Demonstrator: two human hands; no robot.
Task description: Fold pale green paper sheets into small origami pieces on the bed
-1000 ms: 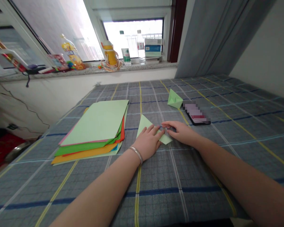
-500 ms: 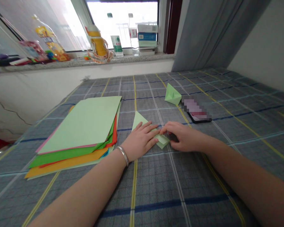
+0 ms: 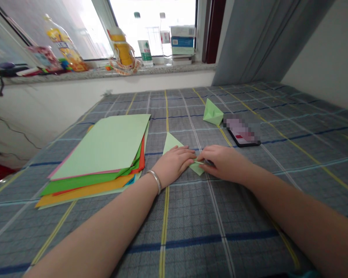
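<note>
A pale green folded paper [image 3: 171, 142] lies on the plaid cloth in front of me, its pointed end toward the window. My left hand [image 3: 174, 164] rests flat across the middle of it, fingers stretched out, and hides much of the paper. At the near right end, my right hand [image 3: 220, 162] pinches a raised flap between thumb and fingers. The fingertips of both hands are close together. Beyond them stands a folded green paper boat [image 3: 212, 114].
A phone [image 3: 243, 133] lies beside the paper boat. To the left is a stack of coloured paper [image 3: 101, 148], pale green on top. Bottles, a yellow cup [image 3: 123, 52] and boxes [image 3: 183, 44] line the windowsill. A grey curtain [image 3: 263, 42] hangs at the right.
My right fingers have lifted the flap at the paper's near end, so it now stands nearly edge-on. My left hand stays pressed on the paper. The view has shifted slightly.
</note>
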